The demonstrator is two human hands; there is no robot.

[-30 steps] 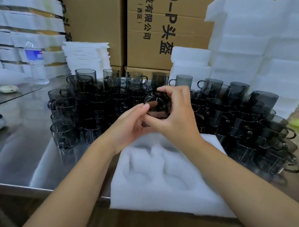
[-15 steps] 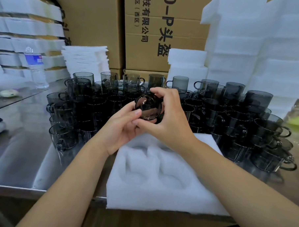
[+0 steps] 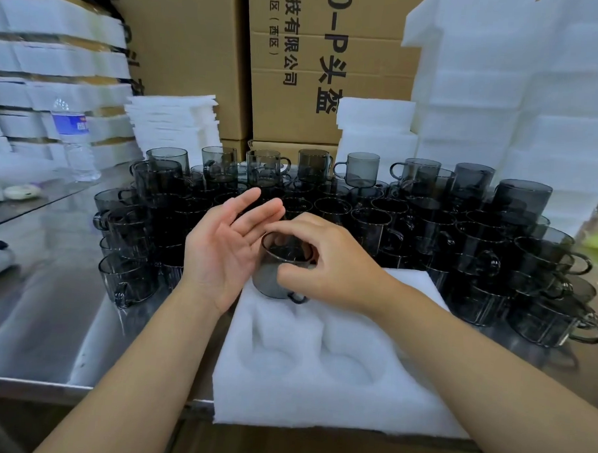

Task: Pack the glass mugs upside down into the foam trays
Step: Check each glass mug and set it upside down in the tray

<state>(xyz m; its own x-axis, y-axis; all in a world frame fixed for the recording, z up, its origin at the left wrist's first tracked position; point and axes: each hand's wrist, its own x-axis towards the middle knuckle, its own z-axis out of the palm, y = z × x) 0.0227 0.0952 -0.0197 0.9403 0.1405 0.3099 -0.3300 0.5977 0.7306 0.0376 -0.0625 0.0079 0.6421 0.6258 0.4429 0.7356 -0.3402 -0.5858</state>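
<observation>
Mug (image 3: 271, 280) | smoky grey glass, handle low | right hand (image 3: 326, 265) grips

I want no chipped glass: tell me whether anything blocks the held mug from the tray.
Nothing visible does. The right hand holds the mug at the far-left pocket of the foam tray; the left hand is open beside it, not beneath.

1 smoked-glass mug (image 3: 271, 280) is gripped from above by the right hand (image 3: 327, 261) at the foam tray's (image 3: 317, 408) far-left pocket | left hand (image 3: 221, 250) is held straight-fingered just beside it | upright mugs (image 3: 427, 232) are massed behind
</observation>
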